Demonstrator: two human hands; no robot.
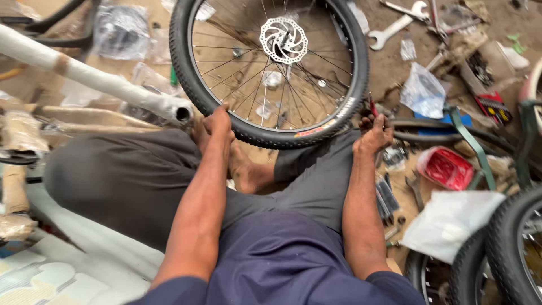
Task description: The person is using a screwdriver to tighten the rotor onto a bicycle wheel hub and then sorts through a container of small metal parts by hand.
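Your left hand [217, 123] is closed on the near edge of the bicycle wheel [270, 70], fingers curled over the knobby black tyre at its lower left; your right hand [372, 133] sits just beside the tyre's lower right and pinches a small red-handled tool [372, 105] against it, fingers shut around the handle. The wheel stands tilted on the ground just beyond your crossed legs, its disc brake rotor [283, 40] facing you near the hub; spokes fan out to the rim. A wrapped white frame tube [93, 77] runs in from the left, its open end just beside your left hand; a combination spanner [392, 29] lies on the ground well beyond the wheel at upper right; a red plastic tray [446, 168] rests near your right forearm; another tyre [511, 248] stands at the lower right.
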